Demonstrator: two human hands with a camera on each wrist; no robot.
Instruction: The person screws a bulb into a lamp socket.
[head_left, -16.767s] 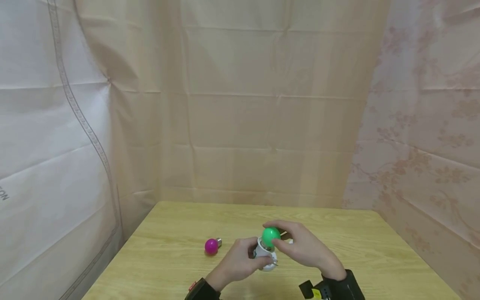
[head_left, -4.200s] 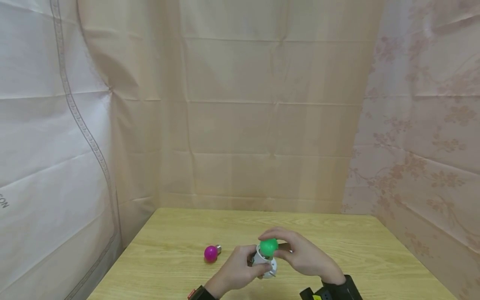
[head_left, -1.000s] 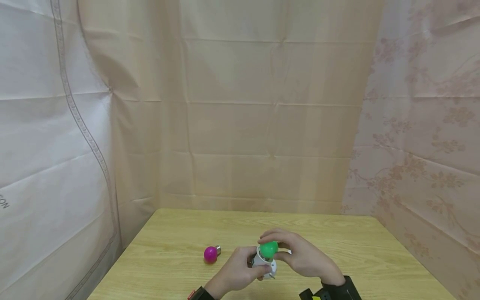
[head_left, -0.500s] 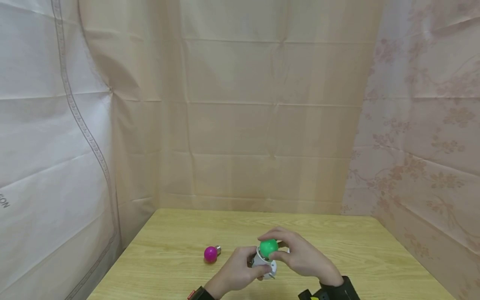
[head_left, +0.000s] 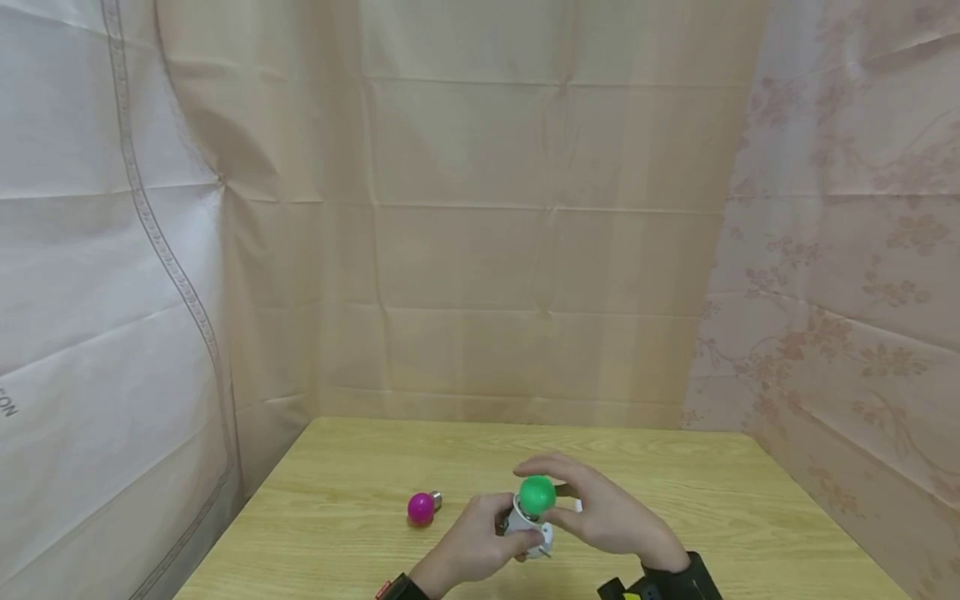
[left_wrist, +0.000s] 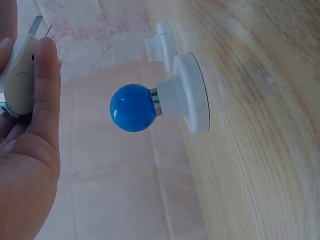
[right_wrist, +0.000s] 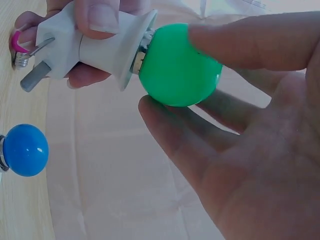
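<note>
In the head view, my left hand (head_left: 480, 540) grips a white plug-in lamp socket (right_wrist: 107, 44) by its body. Two metal plug pins (right_wrist: 36, 76) stick out of its lower end. A round green light bulb (head_left: 537, 496) sits at the socket's mouth, a strip of its metal base (right_wrist: 140, 59) showing above the rim. My right hand (head_left: 609, 515) holds the bulb's globe, thumb on one side and fingers curled round the other. Both hands are above the table in front of me.
A magenta bulb (head_left: 422, 508) lies on its side on the wooden table (head_left: 337, 475), left of my hands. Behind the hands, a blue bulb (left_wrist: 132, 107) stands in a round white lamp holder (left_wrist: 196, 95), with a second white holder (left_wrist: 166, 46) beyond it.
The fingers and thumb of my right hand have shifted round the green bulb, from lying over its top to spread wider about it. My left hand and the socket stay in place.
</note>
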